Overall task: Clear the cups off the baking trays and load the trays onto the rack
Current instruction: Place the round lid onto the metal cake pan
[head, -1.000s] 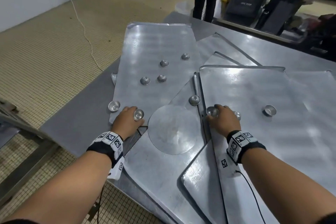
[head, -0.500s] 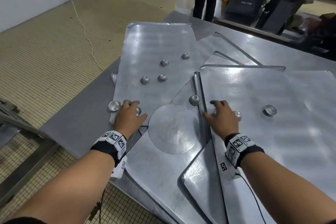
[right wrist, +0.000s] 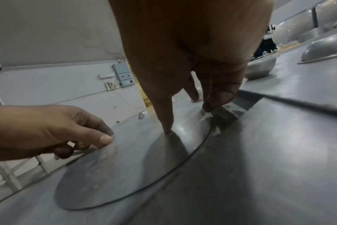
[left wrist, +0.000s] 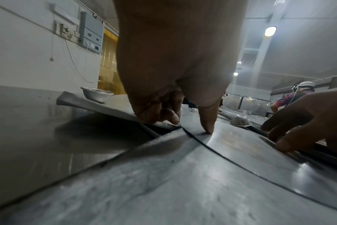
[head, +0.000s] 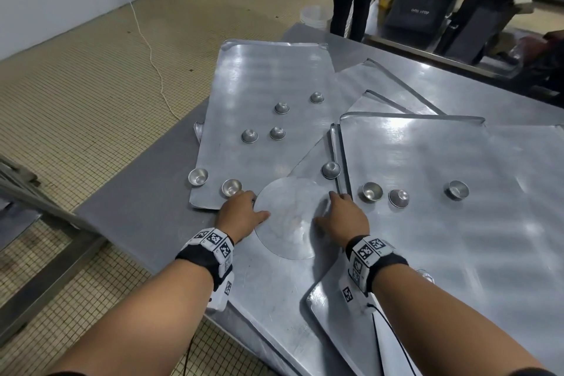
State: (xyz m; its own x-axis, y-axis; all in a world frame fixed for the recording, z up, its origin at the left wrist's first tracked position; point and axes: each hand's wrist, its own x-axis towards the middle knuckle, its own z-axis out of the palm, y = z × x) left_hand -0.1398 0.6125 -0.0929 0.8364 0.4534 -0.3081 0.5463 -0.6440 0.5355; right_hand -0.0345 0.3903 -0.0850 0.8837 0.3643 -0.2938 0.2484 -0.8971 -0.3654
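Cups [head: 372, 191] sat loose across overlapping baking trays [head: 457, 223] on the desk [head: 122, 207]. Left hand [head: 241, 217] and right hand [head: 345, 218] each pinched opposite edges of a flat round metal disc [head: 290, 223], thumbs on top, apparently to lift it clear of the trays.

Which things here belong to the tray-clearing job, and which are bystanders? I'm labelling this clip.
Job:
- small metal cups
- left baking tray
- right baking tray
- round metal disc, touched by both hands

Lying about:
- white bucket
- black bag
- floor cable
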